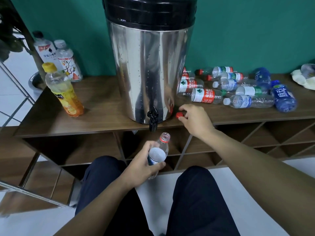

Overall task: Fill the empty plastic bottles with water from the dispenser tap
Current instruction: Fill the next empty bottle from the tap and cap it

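We are gripping the uncapped bottle (159,150) in the left hand (144,165) below the tap (152,119); the right hand (194,119) is pinching a red cap (179,114) on the bench (102,106).

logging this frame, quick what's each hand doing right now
Left hand: grips the uncapped bottle below the tap.
Right hand: pinches the red cap at the shelf top.

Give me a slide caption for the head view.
Left hand holds uncapped bottle below tap; right hand pinches red cap.
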`<act>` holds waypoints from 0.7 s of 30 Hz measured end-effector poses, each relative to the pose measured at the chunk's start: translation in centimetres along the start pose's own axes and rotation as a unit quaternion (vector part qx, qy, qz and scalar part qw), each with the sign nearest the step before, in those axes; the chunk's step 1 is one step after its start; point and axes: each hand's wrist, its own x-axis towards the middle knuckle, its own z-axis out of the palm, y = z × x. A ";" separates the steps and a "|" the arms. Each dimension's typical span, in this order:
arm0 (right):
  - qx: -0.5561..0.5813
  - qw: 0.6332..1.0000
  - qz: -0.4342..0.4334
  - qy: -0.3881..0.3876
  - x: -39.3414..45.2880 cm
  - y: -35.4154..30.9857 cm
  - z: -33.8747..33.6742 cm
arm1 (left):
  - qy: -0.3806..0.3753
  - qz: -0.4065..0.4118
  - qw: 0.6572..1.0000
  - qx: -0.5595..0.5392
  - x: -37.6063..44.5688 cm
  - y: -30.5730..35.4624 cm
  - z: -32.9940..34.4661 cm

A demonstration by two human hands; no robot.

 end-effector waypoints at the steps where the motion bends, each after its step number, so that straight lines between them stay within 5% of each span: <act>1: 0.003 1.000 -0.004 0.021 -0.2 -0.2 -0.2 | 0.009 -0.010 1.000 0.015 0.4 -0.6 -0.2; 7: 0.115 0.990 -0.039 0.073 -1.9 -4.0 -2.3 | 0.047 -0.059 0.996 0.056 2.1 -2.5 -0.8; 12: 0.271 0.962 -0.043 0.013 -3.9 -9.8 -4.5 | 0.075 -0.050 0.994 0.063 2.4 -3.2 -1.1; 21: 0.244 0.968 -0.060 -0.020 -3.8 -12.8 -4.7 | 0.102 -0.017 0.995 0.007 2.1 -2.3 -1.0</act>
